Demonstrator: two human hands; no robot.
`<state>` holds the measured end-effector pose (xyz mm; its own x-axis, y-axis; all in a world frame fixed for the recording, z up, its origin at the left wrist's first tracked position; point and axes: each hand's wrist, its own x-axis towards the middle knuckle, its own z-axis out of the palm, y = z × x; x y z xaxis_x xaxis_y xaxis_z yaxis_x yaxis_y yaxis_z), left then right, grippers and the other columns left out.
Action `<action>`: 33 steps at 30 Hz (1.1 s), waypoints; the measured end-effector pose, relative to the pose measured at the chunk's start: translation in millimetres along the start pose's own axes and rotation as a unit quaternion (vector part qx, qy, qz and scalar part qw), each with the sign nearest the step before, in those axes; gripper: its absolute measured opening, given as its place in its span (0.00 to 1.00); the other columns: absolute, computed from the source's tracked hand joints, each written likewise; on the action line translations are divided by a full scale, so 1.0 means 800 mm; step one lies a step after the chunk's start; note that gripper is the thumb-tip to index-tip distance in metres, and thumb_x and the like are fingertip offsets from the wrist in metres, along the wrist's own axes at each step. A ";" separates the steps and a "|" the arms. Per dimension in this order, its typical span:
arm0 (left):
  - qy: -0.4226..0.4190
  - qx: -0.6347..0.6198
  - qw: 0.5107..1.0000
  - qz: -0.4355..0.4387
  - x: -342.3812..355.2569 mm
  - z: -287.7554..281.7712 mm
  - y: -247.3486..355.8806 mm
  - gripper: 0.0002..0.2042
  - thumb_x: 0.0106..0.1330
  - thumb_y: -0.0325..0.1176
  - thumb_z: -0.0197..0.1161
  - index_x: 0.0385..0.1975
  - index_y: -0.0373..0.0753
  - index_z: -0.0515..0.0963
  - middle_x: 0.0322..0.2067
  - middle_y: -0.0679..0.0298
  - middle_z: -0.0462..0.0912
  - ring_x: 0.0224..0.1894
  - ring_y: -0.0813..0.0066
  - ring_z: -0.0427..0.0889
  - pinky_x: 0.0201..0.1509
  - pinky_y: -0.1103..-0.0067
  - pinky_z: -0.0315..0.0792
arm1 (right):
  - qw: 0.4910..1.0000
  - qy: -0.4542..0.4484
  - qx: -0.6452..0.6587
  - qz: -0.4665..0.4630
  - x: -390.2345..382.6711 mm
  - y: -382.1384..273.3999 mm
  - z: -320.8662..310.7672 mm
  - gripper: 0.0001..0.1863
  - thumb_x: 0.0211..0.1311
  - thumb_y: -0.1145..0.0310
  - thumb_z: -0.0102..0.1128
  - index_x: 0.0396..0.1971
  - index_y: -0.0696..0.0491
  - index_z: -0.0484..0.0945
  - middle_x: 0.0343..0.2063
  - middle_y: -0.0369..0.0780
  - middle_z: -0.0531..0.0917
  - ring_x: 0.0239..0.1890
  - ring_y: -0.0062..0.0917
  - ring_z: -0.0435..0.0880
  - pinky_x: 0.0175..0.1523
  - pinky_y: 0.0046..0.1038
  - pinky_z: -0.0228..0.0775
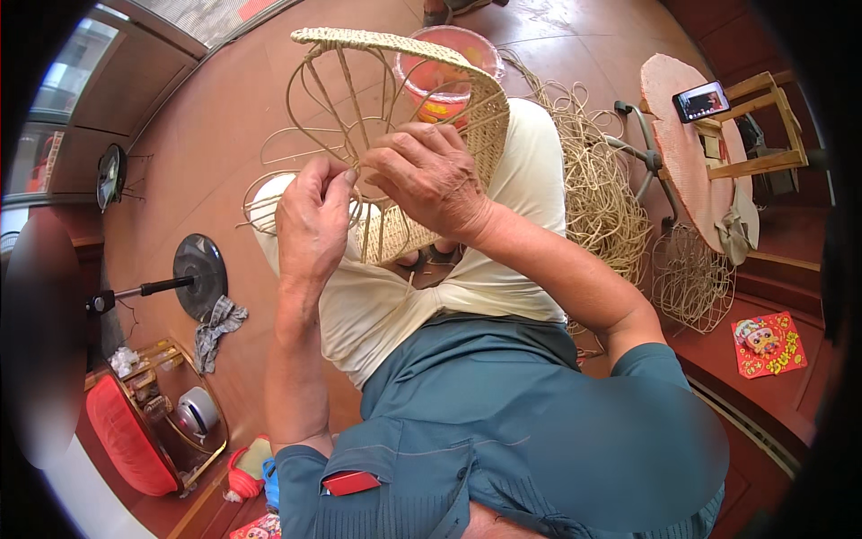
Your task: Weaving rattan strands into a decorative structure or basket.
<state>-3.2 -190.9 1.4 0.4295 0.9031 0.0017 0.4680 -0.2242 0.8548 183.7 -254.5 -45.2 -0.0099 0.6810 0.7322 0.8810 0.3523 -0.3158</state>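
Note:
A half-woven cane basket [485, 108] rests across my lap, with a thick woven rim and loose cane spokes [341, 90] fanning out in its open middle. My left hand [314, 216] is pinched on the spokes near their middle, thumb and index finger together. Beside it, slightly higher, my right hand [426, 180] has its fingers curled onto the same spokes from the right. The exact strand between my fingertips is partly hidden.
A water bucket [422, 40] stands behind the basket. Coiled cane [602, 198] lies right, beside a padded board [669, 171] carrying a phone [701, 101]. A black stand base [199, 276], cloth [218, 331] and red-cushioned box [126, 436] are left. Another person's feet [438, 13] show at the top.

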 end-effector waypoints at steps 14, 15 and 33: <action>-0.055 0.167 0.976 0.132 0.054 -0.034 0.018 0.07 0.75 0.29 0.66 0.40 0.30 0.84 0.29 0.63 0.83 0.34 0.78 0.79 0.41 0.74 0.75 | 0.999 -0.014 0.052 -0.001 0.017 0.031 0.030 0.13 0.61 0.59 0.76 0.35 0.45 0.79 0.33 0.32 0.86 0.40 0.32 0.88 0.45 0.35 0.80; -0.061 0.174 0.972 0.143 0.058 -0.035 0.018 0.07 0.75 0.29 0.67 0.40 0.31 0.84 0.29 0.63 0.82 0.33 0.79 0.79 0.41 0.75 0.75 | 0.998 -0.004 0.063 0.005 0.017 0.032 0.031 0.12 0.60 0.61 0.76 0.34 0.46 0.79 0.32 0.32 0.86 0.39 0.32 0.88 0.45 0.36 0.80; -0.107 -0.348 0.929 0.070 0.116 -0.450 0.064 0.20 0.85 0.36 0.60 0.70 0.34 0.79 0.43 0.69 0.79 0.34 0.87 0.67 0.34 0.84 0.66 | 0.993 0.008 0.113 0.042 0.023 0.027 0.039 0.05 0.62 0.67 0.74 0.34 0.44 0.84 0.31 0.31 0.86 0.38 0.33 0.86 0.43 0.36 0.78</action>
<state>-217.4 13.1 231.9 0.6269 0.7729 0.0981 -0.1843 0.0248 0.9825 188.0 -214.4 -57.8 0.0693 0.7041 0.7067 0.7494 0.4308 -0.5027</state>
